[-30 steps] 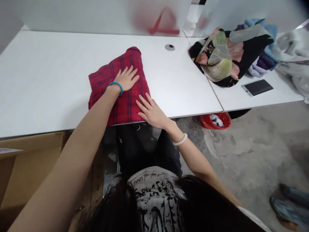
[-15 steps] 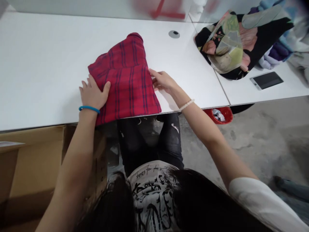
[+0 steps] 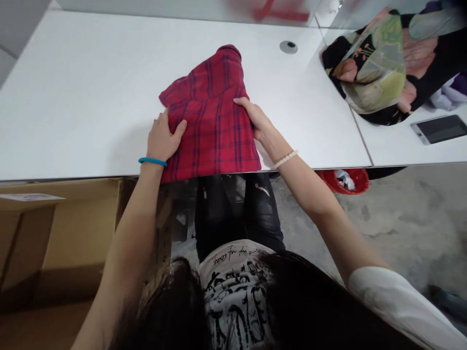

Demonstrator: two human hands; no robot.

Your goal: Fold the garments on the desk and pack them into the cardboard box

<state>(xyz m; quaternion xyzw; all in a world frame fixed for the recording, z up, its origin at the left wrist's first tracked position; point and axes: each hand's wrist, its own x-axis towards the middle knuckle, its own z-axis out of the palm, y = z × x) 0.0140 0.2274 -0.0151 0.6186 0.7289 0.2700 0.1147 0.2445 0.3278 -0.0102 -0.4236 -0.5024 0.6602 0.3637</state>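
Both hands grip folded red plaid cloth (image 3: 213,121) | left hand (image 3: 162,138) pinches left edge | right hand (image 3: 257,119) pinches right edge (on white table (image 3: 80,97))

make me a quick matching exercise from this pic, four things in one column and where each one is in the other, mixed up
Things:
1. red plaid garment
2. phone
3. red bin
4. cardboard box

Places:
A. on the floor under the table edge, to the right
B. between the left hand and right hand
C. below the table, to the left
D. flat on the right-hand tabletop, near the heap of clothes

Pairs: 1-B, 2-D, 3-A, 4-C
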